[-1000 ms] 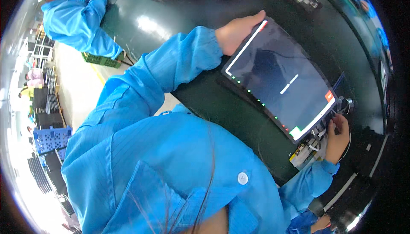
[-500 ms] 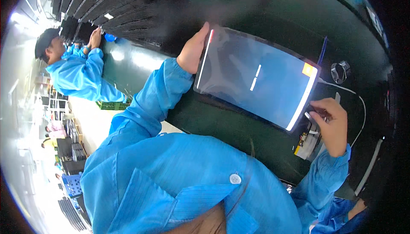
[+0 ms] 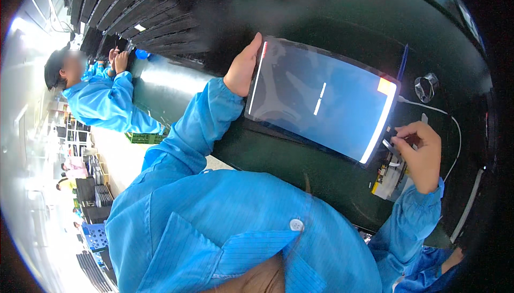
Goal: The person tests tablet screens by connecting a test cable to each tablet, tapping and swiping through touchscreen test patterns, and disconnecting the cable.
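A tablet [image 3: 300, 92] with a lit blue-grey screen lies tilted over the dark green bench. My left hand [image 3: 243, 72] grips its left edge, thumb along the rim. Close to the tablet's lower right corner, my right hand [image 3: 423, 156] pinches a small dark part [image 3: 392, 133] with a pale strip; its exact kind is too small to make out. Just below those fingers rests a flat silver piece with a yellow edge [image 3: 384, 181], like a battery pack, partly hidden by my hand. A white cable [image 3: 456, 124] runs from the tablet's right side.
A roll of clear tape [image 3: 426, 87] and a blue pen-like stick [image 3: 404, 63] lie beyond the tablet's right end. Rows of black slabs [image 3: 139, 12] stand at the far left. A co-worker in blue [image 3: 99, 100] sits there. A green crate [image 3: 144, 138] stands below the bench edge.
My right hand has shifted slightly right, with its fingertips still pinched around the small part. The tablet and my left hand stay nearly in place. The co-worker's head and hands have moved.
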The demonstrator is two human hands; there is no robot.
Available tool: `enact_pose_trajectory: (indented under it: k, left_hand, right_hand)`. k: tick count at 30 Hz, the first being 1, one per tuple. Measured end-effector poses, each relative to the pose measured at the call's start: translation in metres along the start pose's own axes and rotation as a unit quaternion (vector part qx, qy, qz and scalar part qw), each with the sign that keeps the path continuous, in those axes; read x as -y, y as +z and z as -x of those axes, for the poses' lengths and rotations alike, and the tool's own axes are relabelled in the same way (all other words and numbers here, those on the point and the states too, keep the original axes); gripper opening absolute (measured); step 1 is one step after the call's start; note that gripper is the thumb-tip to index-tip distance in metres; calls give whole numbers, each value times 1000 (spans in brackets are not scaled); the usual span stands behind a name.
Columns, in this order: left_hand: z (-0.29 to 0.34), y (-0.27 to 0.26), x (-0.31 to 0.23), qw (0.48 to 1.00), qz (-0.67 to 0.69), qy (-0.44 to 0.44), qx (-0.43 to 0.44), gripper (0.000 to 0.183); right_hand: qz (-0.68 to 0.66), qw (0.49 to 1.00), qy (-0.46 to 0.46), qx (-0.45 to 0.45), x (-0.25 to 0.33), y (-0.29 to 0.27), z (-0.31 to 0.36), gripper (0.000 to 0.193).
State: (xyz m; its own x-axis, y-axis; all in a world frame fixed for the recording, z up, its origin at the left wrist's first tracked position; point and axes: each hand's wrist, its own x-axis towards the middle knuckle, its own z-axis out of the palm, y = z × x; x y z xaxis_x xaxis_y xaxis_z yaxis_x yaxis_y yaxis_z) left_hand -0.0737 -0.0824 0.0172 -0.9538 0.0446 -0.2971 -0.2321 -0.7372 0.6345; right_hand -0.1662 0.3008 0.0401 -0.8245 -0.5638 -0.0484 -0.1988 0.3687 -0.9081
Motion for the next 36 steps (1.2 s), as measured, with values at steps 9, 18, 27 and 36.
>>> enact_pose_trajectory:
  k: [9,18,27,36]
  left_hand:
    - [1,21,3,997,-31,24,-67,55]
    - [-2,17,6,991,-47,49,-115,51]
    - [-5,9,7,997,-9,-4,-70,55]
    - [-6,4,6,996,-27,-25,-77,59]
  right_hand:
    - [-2,999,-43,-9,-4,2,-3,12]
    - [-48,995,-85,-4,-12,7,-11,12]
    - [248,948,-158,-124,-8,-18,22,21]
    - [560,768,-67,-304,-85,-97,109,23]
